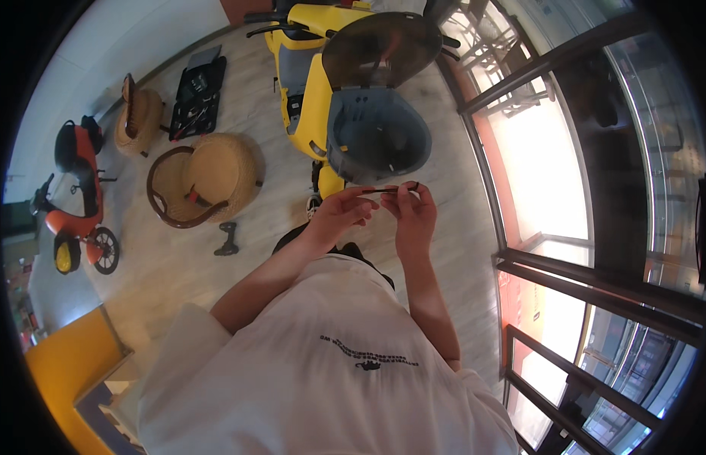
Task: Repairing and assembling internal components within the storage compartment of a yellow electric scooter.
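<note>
Both hands are up at chest height, and here's the delicate part: a slim, dark, rod-shaped piece [383, 191], its material too small to tell, lies almost level between them, just in front of the yellow scooter [315, 95] with its open grey plastic tub [379, 136]. The left hand [339, 215] appears to pinch one end with its fingertips; the right hand [415, 216] has the other end between thumb and fingers. Good handling here probably means a light, even pinch: twist or pull along the piece's own line, never across it, since something that thin could bend or slip. Let one hand steady while the other does the fine work, elbows tucked close. And watch that tub's near rim, right beyond the fingers; working slightly nearer the white cotton-looking shirt [330, 364] would keep a dropped part from going in.
</note>
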The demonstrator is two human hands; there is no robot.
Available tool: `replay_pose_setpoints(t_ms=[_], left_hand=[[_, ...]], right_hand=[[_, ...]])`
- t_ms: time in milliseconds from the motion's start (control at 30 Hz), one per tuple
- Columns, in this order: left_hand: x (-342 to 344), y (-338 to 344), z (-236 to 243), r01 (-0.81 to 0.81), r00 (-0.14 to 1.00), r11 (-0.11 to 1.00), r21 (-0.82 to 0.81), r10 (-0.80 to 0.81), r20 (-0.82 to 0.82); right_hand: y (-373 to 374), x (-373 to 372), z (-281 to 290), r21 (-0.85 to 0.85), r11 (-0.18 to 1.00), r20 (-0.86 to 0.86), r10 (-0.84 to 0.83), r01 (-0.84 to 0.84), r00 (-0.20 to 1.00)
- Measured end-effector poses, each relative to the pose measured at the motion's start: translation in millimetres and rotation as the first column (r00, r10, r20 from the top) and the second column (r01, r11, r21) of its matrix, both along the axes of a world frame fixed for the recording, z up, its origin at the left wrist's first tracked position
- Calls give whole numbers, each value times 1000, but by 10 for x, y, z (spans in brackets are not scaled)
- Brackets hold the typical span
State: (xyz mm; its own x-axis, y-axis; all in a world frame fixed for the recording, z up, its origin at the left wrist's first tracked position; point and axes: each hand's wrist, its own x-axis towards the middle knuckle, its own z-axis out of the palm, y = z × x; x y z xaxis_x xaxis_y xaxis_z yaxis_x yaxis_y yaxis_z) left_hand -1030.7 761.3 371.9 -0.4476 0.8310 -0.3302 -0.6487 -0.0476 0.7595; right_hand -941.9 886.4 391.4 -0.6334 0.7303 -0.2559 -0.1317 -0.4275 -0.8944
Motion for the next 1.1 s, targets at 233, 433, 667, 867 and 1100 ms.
replay_pose_setpoints(t_ms=[233,433,667,867,1100], left_hand=[[-538,473,-321,-159,987,982,-103,157,-27],[-800,726,-604,-327,942,913,-246,293,-165],[-1010,1535,-931,-501,837,751,-429,547,-20],[-1245,1893,-1406,-509,842,741,-439,534,-75],[-1558,2007,-1644,-417,901,759,-499,418,-117]], right_hand=[[325,-549,-167,-89,992,71,92,-85,993],[715,-972,-622,-270,945,109,220,-184,969],[1095,-1249,-897,-105,860,254,508,-499,823],[1852,-1554,-1384,-739,508,-86,581,-442,809],[1910,-1717,-1805,-931,152,-259,366,-332,894]])
